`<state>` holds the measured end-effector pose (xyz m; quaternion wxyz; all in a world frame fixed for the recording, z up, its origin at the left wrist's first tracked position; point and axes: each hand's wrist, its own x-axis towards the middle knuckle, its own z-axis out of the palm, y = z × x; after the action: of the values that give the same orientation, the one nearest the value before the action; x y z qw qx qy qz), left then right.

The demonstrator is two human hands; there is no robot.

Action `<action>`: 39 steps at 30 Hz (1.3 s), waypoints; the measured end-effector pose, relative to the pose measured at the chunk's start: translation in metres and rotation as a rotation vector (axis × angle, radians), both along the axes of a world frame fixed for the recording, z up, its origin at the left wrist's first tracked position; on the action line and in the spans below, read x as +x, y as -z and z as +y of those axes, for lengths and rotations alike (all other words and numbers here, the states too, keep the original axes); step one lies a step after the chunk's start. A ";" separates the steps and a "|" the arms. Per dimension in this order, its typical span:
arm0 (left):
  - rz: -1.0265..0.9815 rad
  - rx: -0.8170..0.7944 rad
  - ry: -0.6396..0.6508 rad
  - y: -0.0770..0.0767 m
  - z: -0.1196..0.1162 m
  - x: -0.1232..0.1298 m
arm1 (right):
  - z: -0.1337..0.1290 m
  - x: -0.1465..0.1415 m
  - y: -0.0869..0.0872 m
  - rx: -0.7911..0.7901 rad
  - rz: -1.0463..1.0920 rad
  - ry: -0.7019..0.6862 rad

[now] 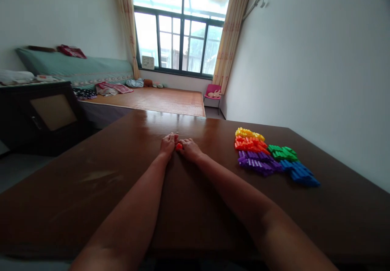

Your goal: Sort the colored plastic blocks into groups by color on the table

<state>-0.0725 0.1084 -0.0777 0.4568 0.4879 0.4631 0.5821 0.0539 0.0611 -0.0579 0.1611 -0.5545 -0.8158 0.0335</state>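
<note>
My left hand [168, 144] rests on the brown table [122, 189], its fingers bent inward and pressed close together. Whatever those fingers hold, if anything, is too small to make out. Just to the right, my right hand [191, 150] is closed, with its thumb and fingers at a small red-orange block [179, 146]. The block shows in the narrow gap between both hands, and the fingers partly cover it.
To the right on the table lie small plastic blocks grouped by colour: yellow [248, 133], red-orange [251, 144], purple [258, 163], green [282, 153] and blue [300, 173]. Beyond the table are a bed [164, 100], a pink chair [212, 90] and a dark cabinet [21, 108].
</note>
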 end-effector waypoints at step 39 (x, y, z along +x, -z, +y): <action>0.784 0.225 0.098 -0.003 0.004 -0.010 | -0.132 0.120 0.003 0.062 0.128 -0.217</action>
<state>-0.0824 0.1120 -0.0743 0.2167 0.7412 0.5118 0.3765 0.1739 -0.0713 -0.0605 0.2256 -0.4544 -0.8596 0.0608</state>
